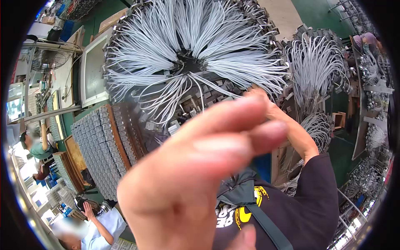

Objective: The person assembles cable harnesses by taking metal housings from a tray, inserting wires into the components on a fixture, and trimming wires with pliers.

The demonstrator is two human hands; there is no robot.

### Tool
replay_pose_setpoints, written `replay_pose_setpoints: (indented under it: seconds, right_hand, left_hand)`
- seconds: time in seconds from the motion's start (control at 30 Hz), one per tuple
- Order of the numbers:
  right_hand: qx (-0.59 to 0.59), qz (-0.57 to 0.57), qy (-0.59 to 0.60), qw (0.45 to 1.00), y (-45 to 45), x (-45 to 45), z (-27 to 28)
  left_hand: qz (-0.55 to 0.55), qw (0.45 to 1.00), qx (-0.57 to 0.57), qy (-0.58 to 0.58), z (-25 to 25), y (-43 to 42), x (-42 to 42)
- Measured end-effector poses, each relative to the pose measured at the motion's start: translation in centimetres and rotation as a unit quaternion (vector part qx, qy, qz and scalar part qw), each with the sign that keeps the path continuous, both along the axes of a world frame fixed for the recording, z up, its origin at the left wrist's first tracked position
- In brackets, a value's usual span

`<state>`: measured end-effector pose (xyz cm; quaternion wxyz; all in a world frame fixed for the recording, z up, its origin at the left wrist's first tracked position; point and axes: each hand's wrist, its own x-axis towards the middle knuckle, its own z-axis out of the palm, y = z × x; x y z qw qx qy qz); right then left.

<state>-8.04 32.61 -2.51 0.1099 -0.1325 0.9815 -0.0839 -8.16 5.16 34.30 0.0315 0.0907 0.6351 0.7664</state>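
Observation:
My left hand (187, 175) looms blurred, close to the camera, and covers much of the middle of the view. Its fingers stretch to the right, the thumb is apart below, and nothing shows in it. Behind it, my right hand (257, 95) reaches to the edge of a large round fan of white cables (166, 37). The fingers of that hand appear closed at the end of a few white cables (216, 86) that run out from the centre; my left hand hides part of them. Metal connector ends line the outer rim of the fan.
Stacked grey metal parts (93, 141) with brown strips stand at the left. Another bundle of white cables (316, 62) hangs at the right, near a small wooden box (338, 120). A person in white (104, 227) sits at the lower left, and a person in green (41, 148) is farther off.

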Motion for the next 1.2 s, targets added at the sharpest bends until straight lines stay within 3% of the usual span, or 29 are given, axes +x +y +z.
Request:
replay_pose_setpoints:
  seconds: [0.23, 0.37, 0.57, 0.63, 0.7, 0.8, 0.93, 0.97, 1.03, 1.07, 1.13, 1.17, 1.2]
  right_hand:
    - [0.009, -0.027, -0.159, 0.987, -0.8, -2.8, 2.6]
    - [-0.048, -0.046, -0.325, 0.943, 0.7, -5.9, 4.1]
    - [-0.14, -0.084, -0.427, 0.89, 2.7, -7.7, 5.5]
    - [-0.356, -0.193, -0.442, 0.8, 3.3, -8.4, 5.9]
    - [-0.353, -0.226, -0.48, 0.771, 2.7, -8.2, 6.3]
    - [-0.425, -0.221, -0.596, 0.644, 2.0, -6.9, 5.1]
    - [-0.502, -0.281, -0.581, 0.576, 1.1, -3.9, 6.0]
    - [-0.484, -0.271, -0.593, 0.583, 0.5, -3.9, 4.9]
    - [-0.386, -0.174, -0.428, 0.798, 0.3, -2.4, 4.1]
    - [-0.321, -0.138, -0.318, 0.881, -0.1, -1.9, 4.4]
    - [-0.2, -0.095, -0.122, 0.968, -0.7, -0.8, 5.9]
    - [-0.104, -0.049, -0.02, 0.993, -0.5, -0.6, 5.9]
    - [-0.089, 0.008, 0.093, 0.992, 0.2, -0.4, 5.3]
  left_hand:
    - [0.025, 0.999, -0.031, 0.002, 1.0, 1.3, 1.0]
    - [0.033, 0.998, -0.046, -0.003, 0.8, 2.1, 1.3]
    - [0.055, 0.996, -0.069, 0.003, 1.6, 3.1, 1.4]
    - [0.07, 0.994, -0.086, 0.013, 1.8, 3.1, 1.3]
    - [0.079, 0.992, -0.102, 0.017, 2.0, 3.0, 1.3]
    - [0.093, 0.989, -0.115, 0.01, 2.4, 3.2, 1.4]
    - [0.109, 0.984, -0.139, 0.014, 2.6, 3.5, 1.0]
    - [0.112, 0.982, -0.148, 0.016, 3.4, 3.6, 1.1]
    - [-0.064, 0.992, -0.048, 0.096, -0.9, -1.1, -0.4]
    - [-0.03, 0.997, -0.058, 0.049, -2.1, -1.0, -0.2]
    - [0.008, 0.997, -0.067, -0.033, -5.2, -0.8, 0.2]
    - [0.014, 0.996, -0.067, -0.064, -7.6, -1.1, 0.4]
    - [0.013, 0.993, -0.043, -0.107, -10.3, -1.4, 0.9]
